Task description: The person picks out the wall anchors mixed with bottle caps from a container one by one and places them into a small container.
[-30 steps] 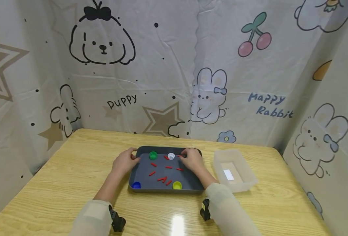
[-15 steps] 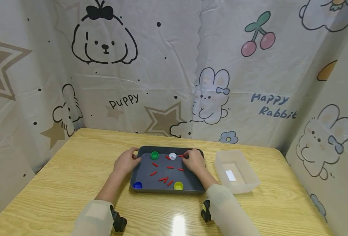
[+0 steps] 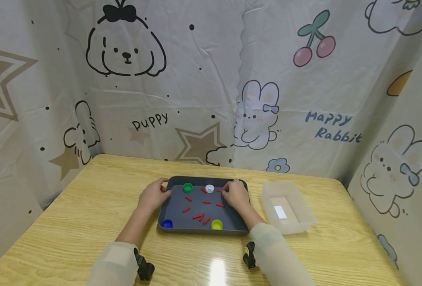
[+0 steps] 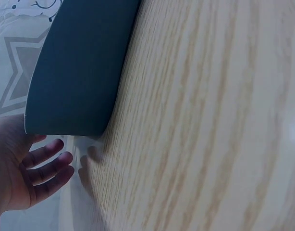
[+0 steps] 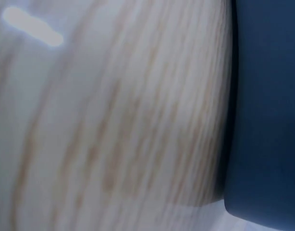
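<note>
In the head view a dark grey tray [image 3: 193, 231] lies on the table. My left hand [image 3: 154, 194] holds its left rim, thumb over the edge; in the left wrist view, the left hand [image 4: 18, 168] has its other fingers spread loosely below the tray's corner [image 4: 80, 86]. At the tray's back right, my right hand [image 3: 237, 194] pinches a short red stick [image 3: 219, 190]. Several more red sticks [image 3: 206, 202] lie scattered inside. A green cap [image 3: 187, 188], a white cap [image 3: 209, 188], a blue cap [image 3: 167, 224] and a yellow cap [image 3: 216, 225] sit there too. The right wrist view hides the fingers.
Right of the tray stands a translucent plastic box [image 3: 305, 210] with a white label inside. The wooden table [image 3: 182, 262] ends at a printed cloth backdrop [image 3: 196, 91] behind and at both sides.
The head view has shifted slightly. My right fingertips have shifted a little and closed around the red stick, covering a dark gap seen half a second ago. The left hand stays on the rim.
</note>
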Demonstrator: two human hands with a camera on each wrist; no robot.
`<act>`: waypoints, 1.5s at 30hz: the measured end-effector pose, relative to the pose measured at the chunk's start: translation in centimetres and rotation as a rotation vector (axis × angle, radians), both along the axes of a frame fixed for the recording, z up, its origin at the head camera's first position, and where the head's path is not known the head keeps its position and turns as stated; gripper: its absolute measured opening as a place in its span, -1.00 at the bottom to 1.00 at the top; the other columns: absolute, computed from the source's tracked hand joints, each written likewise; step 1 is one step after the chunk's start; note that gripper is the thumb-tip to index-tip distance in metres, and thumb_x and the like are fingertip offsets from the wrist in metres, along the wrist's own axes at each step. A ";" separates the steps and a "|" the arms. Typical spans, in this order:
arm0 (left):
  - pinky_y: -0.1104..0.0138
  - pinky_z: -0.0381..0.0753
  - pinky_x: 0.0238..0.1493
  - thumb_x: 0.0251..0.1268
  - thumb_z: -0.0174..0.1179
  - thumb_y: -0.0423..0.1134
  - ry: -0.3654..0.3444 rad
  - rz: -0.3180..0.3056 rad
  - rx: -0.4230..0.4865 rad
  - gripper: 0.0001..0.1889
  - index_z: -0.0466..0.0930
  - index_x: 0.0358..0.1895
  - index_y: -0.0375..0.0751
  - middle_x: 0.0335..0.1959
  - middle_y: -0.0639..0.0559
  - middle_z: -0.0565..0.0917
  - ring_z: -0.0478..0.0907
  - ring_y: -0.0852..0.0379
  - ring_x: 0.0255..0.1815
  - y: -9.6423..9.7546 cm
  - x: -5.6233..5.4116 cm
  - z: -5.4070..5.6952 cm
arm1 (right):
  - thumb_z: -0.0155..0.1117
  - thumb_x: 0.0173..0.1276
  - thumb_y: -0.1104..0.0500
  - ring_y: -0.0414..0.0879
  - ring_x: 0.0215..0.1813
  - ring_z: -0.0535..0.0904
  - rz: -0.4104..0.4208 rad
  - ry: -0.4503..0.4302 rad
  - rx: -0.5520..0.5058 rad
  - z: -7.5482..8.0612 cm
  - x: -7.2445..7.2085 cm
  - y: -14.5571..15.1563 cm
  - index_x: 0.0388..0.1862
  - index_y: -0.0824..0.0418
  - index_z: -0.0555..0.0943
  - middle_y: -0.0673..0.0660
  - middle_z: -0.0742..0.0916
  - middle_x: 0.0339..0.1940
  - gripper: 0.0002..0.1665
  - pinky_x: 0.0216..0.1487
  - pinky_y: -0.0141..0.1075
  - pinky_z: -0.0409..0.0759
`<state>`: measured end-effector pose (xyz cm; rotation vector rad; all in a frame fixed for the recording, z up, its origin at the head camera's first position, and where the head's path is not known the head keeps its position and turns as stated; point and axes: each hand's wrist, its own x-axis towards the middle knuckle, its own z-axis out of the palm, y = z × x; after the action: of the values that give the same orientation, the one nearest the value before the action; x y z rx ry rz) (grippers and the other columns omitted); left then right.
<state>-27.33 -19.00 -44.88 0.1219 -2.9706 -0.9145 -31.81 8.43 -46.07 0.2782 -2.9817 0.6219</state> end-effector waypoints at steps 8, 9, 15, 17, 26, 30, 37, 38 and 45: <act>0.28 0.38 -0.41 0.19 0.18 -0.13 0.003 -0.002 0.006 -0.47 0.39 0.24 -0.20 -0.29 -0.03 0.59 0.48 0.09 -0.38 0.1 0.0 -0.1 | 0.33 0.12 0.15 -0.04 -0.22 0.48 0.016 0.003 -0.005 0.1 0.1 0.2 -0.46 0.16 0.68 0.11 0.58 -0.30 -0.91 -0.22 -0.17 0.50; 0.28 0.38 -0.41 0.19 0.19 -0.13 0.004 -0.001 0.007 -0.47 0.39 0.24 -0.20 -0.30 -0.03 0.58 0.48 0.09 -0.38 0.1 0.0 -0.1 | 0.33 0.12 0.15 -0.04 -0.22 0.48 0.018 0.003 -0.005 0.1 0.1 0.3 -0.47 0.16 0.68 0.11 0.58 -0.30 -0.91 -0.22 -0.17 0.50; 0.28 0.38 -0.41 0.19 0.19 -0.13 0.004 0.004 0.009 -0.47 0.39 0.24 -0.18 -0.29 -0.02 0.59 0.48 0.09 -0.37 0.2 -0.1 0.0 | 0.34 0.13 0.12 -0.03 -0.16 0.49 0.029 -0.002 0.003 0.1 0.0 0.3 -0.43 0.17 0.71 0.12 0.60 -0.27 -0.87 -0.15 -0.15 0.51; 0.27 0.39 -0.40 0.19 0.19 -0.13 0.004 0.004 0.009 -0.47 0.39 0.24 -0.18 -0.29 -0.03 0.59 0.49 0.09 -0.36 0.2 -0.1 0.0 | 0.33 0.13 0.12 -0.02 -0.15 0.50 0.033 0.001 0.005 0.1 0.0 0.4 -0.41 0.17 0.71 0.12 0.60 -0.26 -0.86 -0.14 -0.15 0.51; 0.26 0.40 -0.39 0.19 0.18 -0.13 0.004 0.008 0.014 -0.47 0.39 0.24 -0.18 -0.28 -0.02 0.59 0.49 0.09 -0.35 0.3 0.0 0.1 | 0.30 0.10 0.18 -0.05 -0.27 0.47 0.045 0.042 -0.080 0.7 0.1 0.6 -0.46 0.21 0.70 0.12 0.58 -0.34 -0.89 -0.19 -0.17 0.47; 0.28 0.38 -0.41 0.19 0.17 -0.14 0.004 0.010 0.017 -0.47 0.39 0.25 -0.18 -0.30 -0.02 0.58 0.48 0.10 -0.38 0.3 0.0 0.1 | 0.29 0.08 0.19 -0.08 -0.37 0.42 0.059 0.074 -0.114 1.4 0.1 0.6 -0.50 0.20 0.68 0.11 0.55 -0.40 -0.91 -0.33 -0.23 0.42; 0.27 0.39 -0.40 0.19 0.17 -0.15 0.015 0.015 0.026 -0.48 0.40 0.24 -0.18 -0.29 -0.03 0.59 0.49 0.09 -0.36 0.3 0.1 0.0 | 0.30 0.12 0.15 -0.06 -0.32 0.45 0.041 0.041 -0.132 2.5 0.0 0.9 -0.47 0.18 0.69 0.12 0.56 -0.35 -0.88 -0.29 -0.21 0.44; 0.27 0.39 -0.40 0.19 0.17 -0.15 0.017 0.015 0.027 -0.48 0.39 0.24 -0.19 -0.29 -0.03 0.59 0.49 0.09 -0.36 0.3 0.1 0.0 | 0.30 0.12 0.15 -0.07 -0.32 0.45 0.041 0.051 -0.132 2.8 0.1 0.9 -0.46 0.18 0.69 0.12 0.56 -0.35 -0.88 -0.29 -0.21 0.44; 0.29 0.38 -0.42 0.19 0.16 -0.18 0.024 0.020 0.054 -0.46 0.36 0.27 -0.19 -0.26 -0.05 0.59 0.49 0.09 -0.38 0.4 0.0 -0.3 | 0.32 0.12 0.13 -0.07 -0.26 0.48 0.030 0.063 -0.109 4.1 0.3 1.5 -0.40 0.18 0.71 0.10 0.58 -0.30 -0.86 -0.20 -0.20 0.47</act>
<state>-27.35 -18.62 -45.16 0.1411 -2.9186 -0.9871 -31.47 9.93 -41.99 0.3280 -2.8763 0.7607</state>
